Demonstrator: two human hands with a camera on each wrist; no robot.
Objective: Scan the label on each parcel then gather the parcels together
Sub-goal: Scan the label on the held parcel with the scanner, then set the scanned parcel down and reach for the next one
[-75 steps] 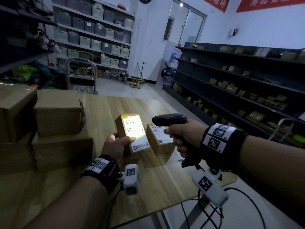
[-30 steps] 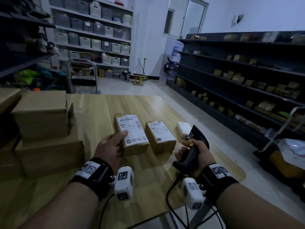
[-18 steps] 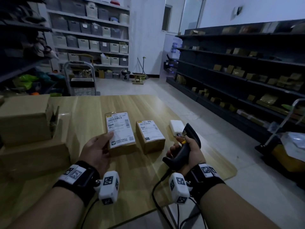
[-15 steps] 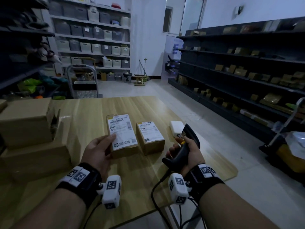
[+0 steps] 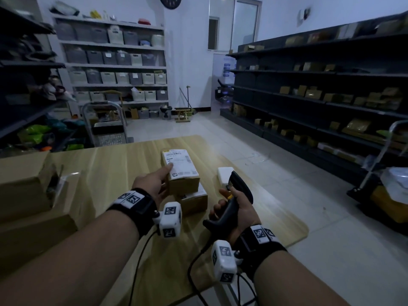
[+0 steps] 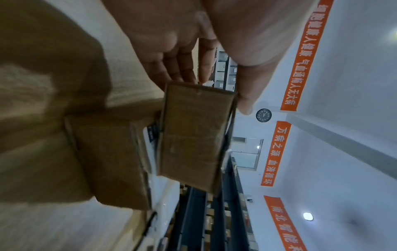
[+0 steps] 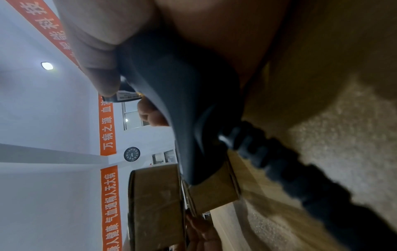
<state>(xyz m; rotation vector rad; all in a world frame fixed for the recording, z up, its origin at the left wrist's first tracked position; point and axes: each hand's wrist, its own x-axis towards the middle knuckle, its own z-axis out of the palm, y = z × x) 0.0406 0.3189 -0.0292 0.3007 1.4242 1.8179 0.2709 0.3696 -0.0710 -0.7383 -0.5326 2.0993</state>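
Observation:
My left hand (image 5: 154, 184) grips a small brown parcel (image 5: 180, 166) with a white label on top, thumb on the label and fingers under it. That parcel sits over the far part of a second labelled parcel (image 5: 194, 200) lying on the wooden table (image 5: 106, 164); whether they touch I cannot tell. The left wrist view shows the held parcel (image 6: 193, 135) end-on beside the lower parcel (image 6: 107, 161). My right hand (image 5: 238, 208) grips the black barcode scanner (image 5: 236, 195) by its handle just right of the parcels, its head pointing away. In the right wrist view the scanner (image 7: 182, 101) fills the middle.
A small white box (image 5: 224, 175) lies on the table beyond the scanner. Large cardboard boxes (image 5: 22, 184) are stacked at the table's left. The scanner cable (image 5: 192, 261) hangs off the near edge. Dark shelving (image 5: 309, 96) lines the right; a trolley (image 5: 106, 124) stands behind the table.
My left hand has lifted the larger labelled parcel from beside the second parcel and carried it right, over that parcel. The right hand keeps the scanner lowered by the table.

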